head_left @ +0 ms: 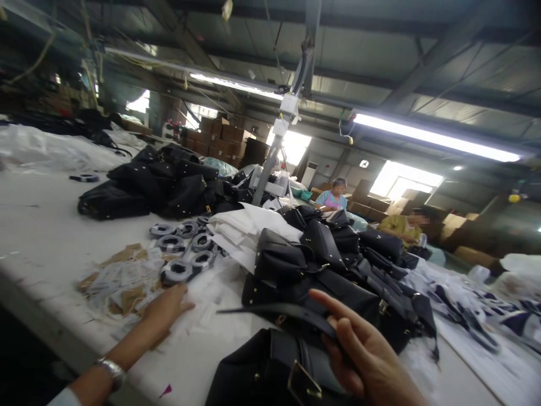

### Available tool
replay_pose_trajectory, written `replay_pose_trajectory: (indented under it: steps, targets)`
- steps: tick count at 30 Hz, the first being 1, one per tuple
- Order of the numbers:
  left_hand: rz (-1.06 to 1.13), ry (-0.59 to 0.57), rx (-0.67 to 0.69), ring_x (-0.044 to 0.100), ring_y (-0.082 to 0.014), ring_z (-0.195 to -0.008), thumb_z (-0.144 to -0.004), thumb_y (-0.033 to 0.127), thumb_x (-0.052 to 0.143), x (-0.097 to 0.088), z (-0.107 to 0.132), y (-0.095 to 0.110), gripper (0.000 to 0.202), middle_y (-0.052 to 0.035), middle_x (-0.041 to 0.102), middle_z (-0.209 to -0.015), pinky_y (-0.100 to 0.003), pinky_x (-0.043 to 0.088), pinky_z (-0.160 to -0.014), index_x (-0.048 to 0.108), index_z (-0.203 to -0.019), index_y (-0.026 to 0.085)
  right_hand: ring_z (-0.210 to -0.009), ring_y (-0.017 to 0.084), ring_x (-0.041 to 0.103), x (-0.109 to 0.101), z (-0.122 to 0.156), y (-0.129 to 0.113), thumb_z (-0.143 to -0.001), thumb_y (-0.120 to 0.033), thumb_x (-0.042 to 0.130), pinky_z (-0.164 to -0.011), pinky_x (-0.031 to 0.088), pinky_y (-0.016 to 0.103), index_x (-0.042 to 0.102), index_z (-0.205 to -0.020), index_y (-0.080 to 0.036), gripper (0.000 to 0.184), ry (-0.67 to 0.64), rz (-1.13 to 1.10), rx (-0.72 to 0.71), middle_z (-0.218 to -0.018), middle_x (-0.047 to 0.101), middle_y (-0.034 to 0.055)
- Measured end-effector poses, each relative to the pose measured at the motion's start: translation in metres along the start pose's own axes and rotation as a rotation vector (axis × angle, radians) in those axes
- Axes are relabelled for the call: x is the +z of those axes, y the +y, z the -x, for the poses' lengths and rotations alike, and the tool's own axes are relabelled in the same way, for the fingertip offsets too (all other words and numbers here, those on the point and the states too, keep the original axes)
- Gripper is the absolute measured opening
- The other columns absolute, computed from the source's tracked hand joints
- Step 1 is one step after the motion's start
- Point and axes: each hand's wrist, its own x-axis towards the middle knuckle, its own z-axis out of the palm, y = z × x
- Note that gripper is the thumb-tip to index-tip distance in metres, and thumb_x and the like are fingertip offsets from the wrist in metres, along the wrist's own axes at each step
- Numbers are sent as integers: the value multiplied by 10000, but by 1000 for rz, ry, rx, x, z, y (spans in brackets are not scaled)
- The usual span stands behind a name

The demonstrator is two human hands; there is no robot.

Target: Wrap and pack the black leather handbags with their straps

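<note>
My right hand (pixel 359 349) is closed around a black strap (pixel 291 309), whose thin end points left. Below it, a black bag (pixel 249 366) with gold-coloured metal fittings lies at the table's front. My left hand (pixel 167 307), with a silver watch (pixel 110 372) on its wrist, reaches over the white table (pixel 46 237). Its thumb stands apart from the fingers, and nothing shows in it. Beside it lies a pile of clear packets with brown tags (pixel 131 282). Just beyond its fingertips are several coiled straps (pixel 176 270) in grey-white wrapping.
More black bags (pixel 316 248) are heaped right of centre, and another heap (pixel 156 180) lies at the back left. White sheets (pixel 253 225) rest between them. A metal post (pixel 268 169) rises behind. Two people (pixel 332 197) sit farther back, near cardboard boxes. Plastic-wrapped pieces (pixel 456 304) lie right.
</note>
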Motion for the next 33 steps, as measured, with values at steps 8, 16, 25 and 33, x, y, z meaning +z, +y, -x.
replay_pose_trajectory:
  steps: [8, 16, 25, 33]
  targets:
    - [-132, 7, -5, 625, -265, -1132, -948, 343, 665, 0, -16, -5, 316, -89, 641, -1244, -495, 518, -978, 622, -1207, 168, -447, 63, 556, -3, -21, 35, -645, -420, 958, -392, 394, 142, 697, -1257, -237, 691, -52, -248, 62, -776, 699, 41]
    - [-70, -36, -37, 677, -222, -972, -968, 409, 633, -24, -30, 10, 276, -57, 696, -1058, -445, 561, -885, 666, -1081, 159, -625, 117, 651, -11, -25, 43, -634, -190, 963, -564, 573, 218, 666, -1313, -281, 746, -77, -532, 55, -828, 665, 3]
    - [329, 25, -75, 677, -214, -930, -967, 379, 641, -57, -56, 23, 260, -51, 684, -1064, -408, 581, -829, 657, -1076, 144, -601, 25, 515, -6, -22, 38, -658, -210, 943, -494, 457, 90, 718, -1119, -194, 514, -124, -767, 35, -868, 604, -11]
    - [1046, -50, -88, 700, -179, -679, -794, 384, 807, -101, 2, 39, 689, -39, 763, -934, -271, 572, -582, 498, -1389, 223, -344, 14, 137, -2, -18, 33, -869, -522, 754, -317, 153, 145, 699, -1153, -206, 428, -233, -708, -2, -480, 381, -122]
